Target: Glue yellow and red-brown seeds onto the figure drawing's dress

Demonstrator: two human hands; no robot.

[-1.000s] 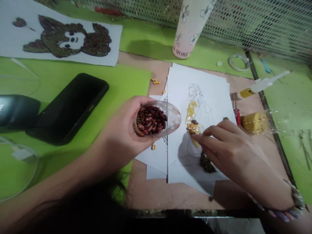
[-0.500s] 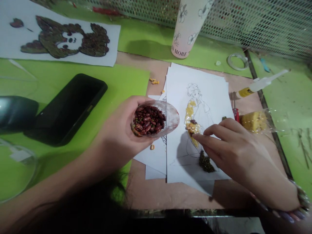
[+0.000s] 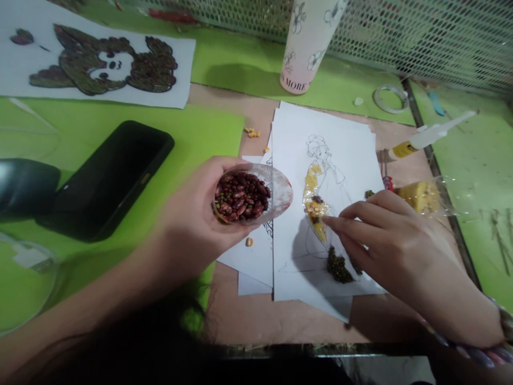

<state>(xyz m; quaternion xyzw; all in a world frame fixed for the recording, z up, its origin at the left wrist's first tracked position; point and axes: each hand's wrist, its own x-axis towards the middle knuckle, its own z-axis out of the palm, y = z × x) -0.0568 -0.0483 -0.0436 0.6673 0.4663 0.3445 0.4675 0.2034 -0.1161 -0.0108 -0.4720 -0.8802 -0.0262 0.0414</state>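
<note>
My left hand is wrapped round a clear plastic cup, tilted so its mouth faces me. Dark red beans mixed with small green ones fill the cup. On a white sheet is a line drawing of a figure, its sleeve covered with glossy yellow pieces and a few dark beans. My right hand is at the sleeve's right edge, fingertips pinched together; anything between them is too small to make out. A clump of dark green grains lies below, beside that hand.
A phone lies on the left, below a finished bean picture. A flowered tumbler stands at the back. To the right are a tape roll, a glue bottle, a red-handled screwdriver and a bagged yellow block.
My right hand has drawn slightly to the right from the sleeve, uncovering more green grains beside it. My left hand keeps the cup in nearly the same place.
</note>
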